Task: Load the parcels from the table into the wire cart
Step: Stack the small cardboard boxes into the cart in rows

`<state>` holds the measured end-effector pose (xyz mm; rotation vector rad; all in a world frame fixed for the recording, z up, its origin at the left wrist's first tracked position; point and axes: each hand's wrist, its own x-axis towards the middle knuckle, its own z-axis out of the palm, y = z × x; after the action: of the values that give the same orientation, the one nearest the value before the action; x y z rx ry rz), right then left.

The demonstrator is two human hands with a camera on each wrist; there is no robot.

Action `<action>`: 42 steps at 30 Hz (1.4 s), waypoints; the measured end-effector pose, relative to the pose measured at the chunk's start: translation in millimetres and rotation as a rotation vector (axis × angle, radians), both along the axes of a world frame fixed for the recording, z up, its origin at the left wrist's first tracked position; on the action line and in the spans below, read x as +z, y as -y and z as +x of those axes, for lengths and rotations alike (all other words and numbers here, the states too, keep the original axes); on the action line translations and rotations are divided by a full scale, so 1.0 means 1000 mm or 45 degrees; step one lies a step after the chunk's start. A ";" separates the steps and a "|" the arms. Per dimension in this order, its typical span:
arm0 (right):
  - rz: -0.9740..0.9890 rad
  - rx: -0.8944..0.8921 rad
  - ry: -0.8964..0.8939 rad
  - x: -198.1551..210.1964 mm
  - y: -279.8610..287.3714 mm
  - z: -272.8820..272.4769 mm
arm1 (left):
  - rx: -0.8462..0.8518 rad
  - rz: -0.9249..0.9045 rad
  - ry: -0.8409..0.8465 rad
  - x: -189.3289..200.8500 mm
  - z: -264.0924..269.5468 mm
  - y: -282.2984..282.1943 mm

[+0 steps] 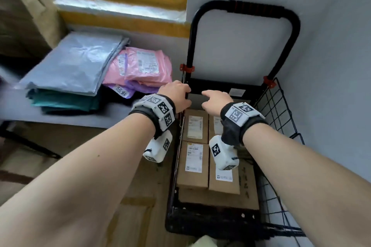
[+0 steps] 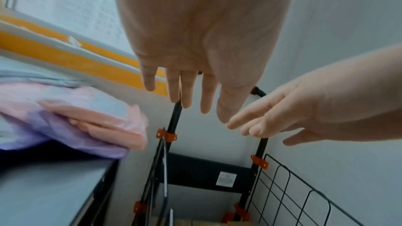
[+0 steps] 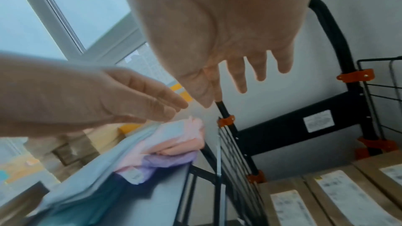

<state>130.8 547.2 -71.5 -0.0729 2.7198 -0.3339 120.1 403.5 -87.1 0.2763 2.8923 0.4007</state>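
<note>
Both hands, left (image 1: 177,94) and right (image 1: 215,99), hang empty with fingers loose above the cart (image 1: 281,106). The pink parcels (image 1: 143,68) lie to their left on the table (image 1: 84,119), nearer the left hand.

The table (image 1: 66,117) stands left of the wire cart (image 1: 281,106), its right edge just beside the cart's left side. Near the table's right edge lies a pile of soft mailers (image 1: 140,70); a stack of flat bags (image 1: 74,66) lies to their left. Behind that stack, at the table's far left corner, stands a large carton (image 1: 26,10). In the cart, boxed parcels (image 1: 193,163) lie side by side on a larger flat box (image 1: 249,192). Both hands, left hand (image 1: 176,94) and right hand (image 1: 215,99), are above the cart's far end.
</note>
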 end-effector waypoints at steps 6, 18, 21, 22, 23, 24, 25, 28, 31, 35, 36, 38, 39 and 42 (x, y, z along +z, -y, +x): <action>0.089 0.171 -0.171 0.076 0.068 0.036 | 0.045 -0.008 -0.079 0.045 0.048 0.070; 0.099 0.452 -0.211 0.100 0.261 0.092 | 0.361 -0.129 -0.159 0.091 0.131 0.255; 0.045 0.540 -0.255 0.109 0.310 0.099 | 0.466 -0.159 -0.170 0.099 0.146 0.301; 0.033 0.575 -0.265 0.110 0.327 0.100 | 0.502 -0.170 -0.167 0.100 0.150 0.316; 0.027 0.606 -0.263 0.110 0.343 0.100 | 0.536 -0.184 -0.160 0.100 0.153 0.330; 0.022 0.636 -0.256 0.109 0.360 0.099 | 0.563 -0.193 -0.158 0.099 0.155 0.345; 0.015 0.658 -0.248 0.107 0.376 0.097 | 0.590 -0.203 -0.155 0.098 0.158 0.359; -0.005 0.722 -0.248 0.101 0.423 0.090 | 0.656 -0.234 -0.122 0.093 0.160 0.405; -0.034 0.779 -0.228 0.095 0.467 0.075 | 0.704 -0.285 -0.099 0.087 0.153 0.450; -0.080 0.804 -0.200 0.085 0.529 0.041 | 0.768 -0.341 -0.119 0.080 0.129 0.511; -0.091 0.815 -0.194 0.084 0.545 0.030 | 0.787 -0.343 -0.115 0.080 0.121 0.526; -0.101 0.828 -0.175 0.081 0.574 0.009 | 0.818 -0.349 -0.071 0.081 0.104 0.555; -0.099 0.834 -0.160 0.080 0.588 -0.001 | 0.835 -0.348 -0.054 0.081 0.094 0.570; -0.077 0.857 -0.123 0.075 0.629 -0.035 | 0.879 -0.361 -0.037 0.081 0.064 0.615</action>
<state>95.6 -81.7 3.4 -1.0091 2.5816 -0.2103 183.7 -212.0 -6.1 -0.7792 2.9390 0.0747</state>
